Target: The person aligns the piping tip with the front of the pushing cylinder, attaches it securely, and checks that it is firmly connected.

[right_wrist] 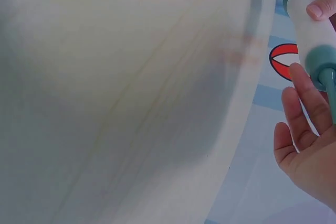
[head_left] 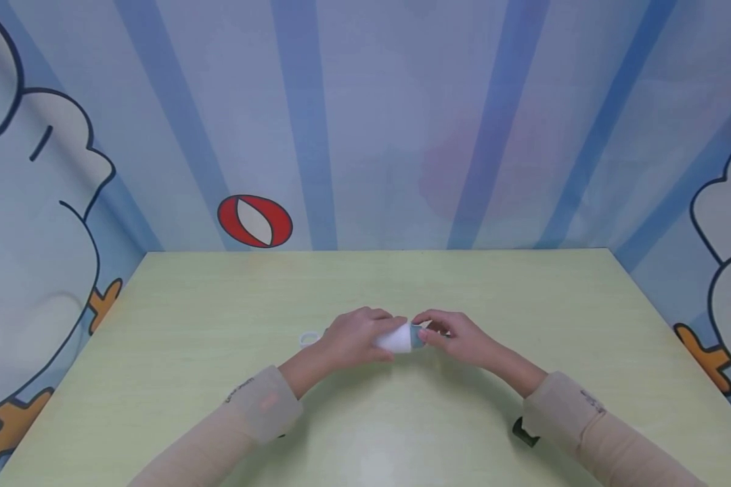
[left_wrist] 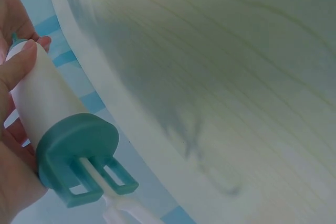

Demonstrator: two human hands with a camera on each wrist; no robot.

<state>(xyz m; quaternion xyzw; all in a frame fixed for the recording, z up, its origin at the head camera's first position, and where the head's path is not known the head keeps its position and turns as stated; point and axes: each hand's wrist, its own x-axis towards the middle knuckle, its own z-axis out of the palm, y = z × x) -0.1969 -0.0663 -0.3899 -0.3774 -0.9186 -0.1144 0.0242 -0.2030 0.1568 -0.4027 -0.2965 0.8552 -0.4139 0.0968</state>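
Observation:
A white roller (head_left: 396, 339) with teal end caps lies sideways just above the middle of the pale green table (head_left: 219, 325). My left hand (head_left: 356, 335) grips its white barrel (left_wrist: 44, 103), fingers curled round it. The teal cap (left_wrist: 79, 145) on that side has a bracket with a thin white stem (left_wrist: 113, 205) running out of it. That stem ends in a white loop (head_left: 309, 338) sticking out left of my left wrist. My right hand (head_left: 447, 333) pinches the other teal end (right_wrist: 321, 64), with the thumb (right_wrist: 320, 8) on the barrel and a finger (right_wrist: 304, 95) against the cap.
The table has bare surface all around the hands. Cartoon backdrop walls stand along its far, left and right edges, and a red ball picture (head_left: 254, 220) is on the back wall. Beige sleeves cover both forearms.

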